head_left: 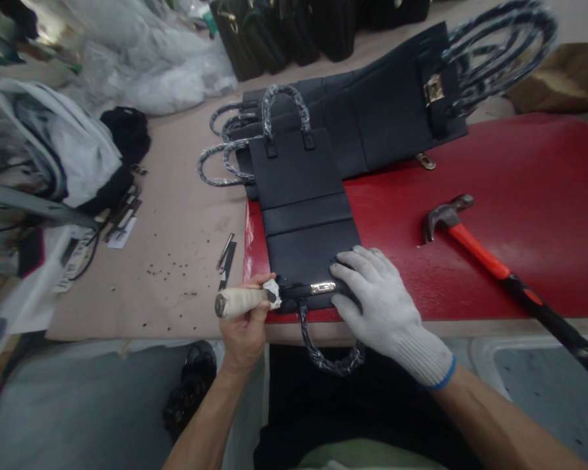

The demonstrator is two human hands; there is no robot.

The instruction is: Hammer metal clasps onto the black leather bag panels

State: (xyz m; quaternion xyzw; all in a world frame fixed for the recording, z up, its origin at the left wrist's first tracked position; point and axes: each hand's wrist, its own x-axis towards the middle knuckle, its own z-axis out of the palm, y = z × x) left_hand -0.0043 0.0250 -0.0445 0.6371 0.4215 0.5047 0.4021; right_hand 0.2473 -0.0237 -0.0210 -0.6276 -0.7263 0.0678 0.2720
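Note:
A black handbag panel point(304, 176) with plastic-wrapped handles lies flat near the table's front edge. Across its lower part runs a black strap with a gold metal clasp point(323, 287). My bare left hand point(246, 329) is closed around a hand tool with a pale, tape-wrapped handle point(242, 302); its working end meets the strap's left end, and I cannot make out its tip. My right hand point(377, 300), in a white knit glove, lies with fingers spread on the panel's right side, beside the clasp. The lower handle point(330, 359) hangs over the edge.
On the red mat point(534, 189) to the right lies a claw hammer point(485, 254). More black bag panels point(372, 111) are stacked behind. Slim tools point(227, 258) and small dark bits lie on the left of the beige tabletop point(176, 215). Clear plastic wrapping point(161, 72) is heaped at the back left.

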